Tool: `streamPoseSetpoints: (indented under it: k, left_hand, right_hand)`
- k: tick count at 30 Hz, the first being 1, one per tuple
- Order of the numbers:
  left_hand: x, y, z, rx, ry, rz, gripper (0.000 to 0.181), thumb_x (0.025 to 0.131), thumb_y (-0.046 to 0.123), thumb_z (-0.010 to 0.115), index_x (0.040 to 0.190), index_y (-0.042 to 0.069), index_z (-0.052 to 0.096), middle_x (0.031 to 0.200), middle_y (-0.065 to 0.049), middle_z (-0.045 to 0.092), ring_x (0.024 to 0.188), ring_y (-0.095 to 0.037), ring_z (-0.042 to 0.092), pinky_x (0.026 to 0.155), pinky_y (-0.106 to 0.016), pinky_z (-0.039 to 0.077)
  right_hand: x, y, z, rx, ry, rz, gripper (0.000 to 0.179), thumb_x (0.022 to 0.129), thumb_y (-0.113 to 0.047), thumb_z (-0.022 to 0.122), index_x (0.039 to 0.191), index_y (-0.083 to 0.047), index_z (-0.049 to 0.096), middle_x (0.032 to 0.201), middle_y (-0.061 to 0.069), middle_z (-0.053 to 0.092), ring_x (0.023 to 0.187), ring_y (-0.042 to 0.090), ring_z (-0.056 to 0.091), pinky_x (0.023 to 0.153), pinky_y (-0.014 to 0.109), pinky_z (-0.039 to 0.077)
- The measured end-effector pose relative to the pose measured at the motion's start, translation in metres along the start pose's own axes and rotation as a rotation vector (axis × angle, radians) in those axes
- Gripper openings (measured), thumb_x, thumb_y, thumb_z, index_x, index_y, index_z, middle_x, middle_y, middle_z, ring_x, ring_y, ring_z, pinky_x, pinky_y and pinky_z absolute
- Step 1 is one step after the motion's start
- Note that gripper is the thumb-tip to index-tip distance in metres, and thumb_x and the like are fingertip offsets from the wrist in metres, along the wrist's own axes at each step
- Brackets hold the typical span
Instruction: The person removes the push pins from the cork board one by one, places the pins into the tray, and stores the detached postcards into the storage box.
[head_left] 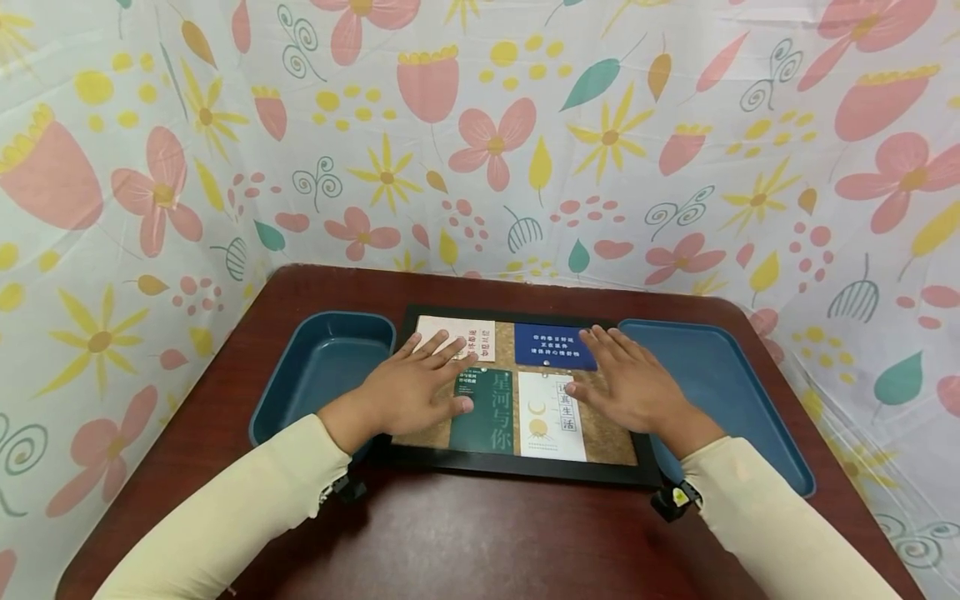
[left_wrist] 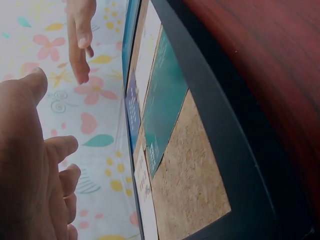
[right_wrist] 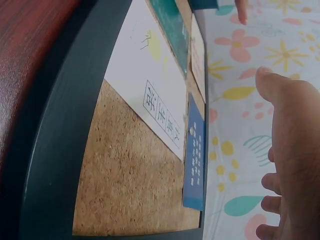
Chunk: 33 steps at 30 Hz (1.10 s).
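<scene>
White fabric curtain printed with pink, yellow and teal flowers and leaves (head_left: pixel 487 150) wraps the space before us, and our dark red-brown, glossy table (head_left: pixel 487 537) stands against it. On the table's middle lies a rectangular cork board in a black frame (head_left: pixel 517 468); we take its centre as our clock.

Leftmost, our cream left sleeve (head_left: pixel 240 500) reaches in, with a deep blue rectangular tray (head_left: pixel 330 371) beyond it at nine o'clock, just beside the board. Our left hand (head_left: pixel 408 392) hovers over the board's left side, palm down, fingers spread and extended; the left wrist view shows a gap beneath it.

Between our hands we see four cards on the cork: a pale card with red lettering (head_left: pixel 480 331) at ten o'clock, partly behind our fingers, a dark green card (head_left: pixel 483 421) at seven, a white card with a yellow moon-like print (head_left: pixel 543 425) at five, and a navy blue card with white lettering (head_left: pixel 547 346) at one.

Our right hand (head_left: pixel 637 383) hovers over the right side, fingers straight, well apart from the left. At three o'clock sits a shallower blue rectangular tray (head_left: pixel 712 375), near our cream right sleeve (head_left: pixel 783 508).
</scene>
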<state>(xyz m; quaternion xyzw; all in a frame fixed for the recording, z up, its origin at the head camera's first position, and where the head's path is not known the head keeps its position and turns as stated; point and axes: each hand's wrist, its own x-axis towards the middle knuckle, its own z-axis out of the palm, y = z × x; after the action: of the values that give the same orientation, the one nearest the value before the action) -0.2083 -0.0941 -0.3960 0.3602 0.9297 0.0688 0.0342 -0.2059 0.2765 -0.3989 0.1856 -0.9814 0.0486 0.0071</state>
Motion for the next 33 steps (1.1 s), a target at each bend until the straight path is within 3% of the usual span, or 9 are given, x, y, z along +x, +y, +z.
streamPoseSetpoints:
  k: [15,28,33]
  left_hand:
    - [-0.007,0.016,0.012,0.01,-0.044,0.053,0.081,0.099,0.076,0.019,0.165,0.029,0.022,0.171,0.0,0.01,0.157,-0.027,0.002,0.124,-0.053,0.004]
    - [-0.012,0.033,0.024,0.018,-0.063,0.114,0.073,0.104,0.069,0.032,0.164,0.028,0.027,0.171,-0.001,0.014,0.157,-0.029,0.005,0.123,-0.057,0.009]
    - [-0.013,0.035,0.028,0.034,-0.083,0.123,0.077,0.102,0.073,0.024,0.165,0.028,0.025,0.171,-0.002,0.015,0.157,-0.028,0.006,0.123,-0.057,0.01]
  right_hand:
    - [0.004,-0.005,0.01,0.007,0.024,-0.026,0.096,0.097,-0.077,0.039,0.164,-0.01,0.023,0.168,0.017,0.02,0.153,0.041,0.016,0.118,0.065,0.017]
    - [0.006,-0.012,0.013,0.02,0.023,-0.039,0.093,0.098,-0.074,0.041,0.164,-0.009,0.024,0.167,0.018,0.023,0.155,0.039,0.012,0.118,0.066,0.018]
    - [0.008,-0.015,0.014,0.013,0.024,-0.045,0.093,0.098,-0.073,0.041,0.164,-0.01,0.025,0.166,0.017,0.025,0.154,0.04,0.011,0.117,0.066,0.021]
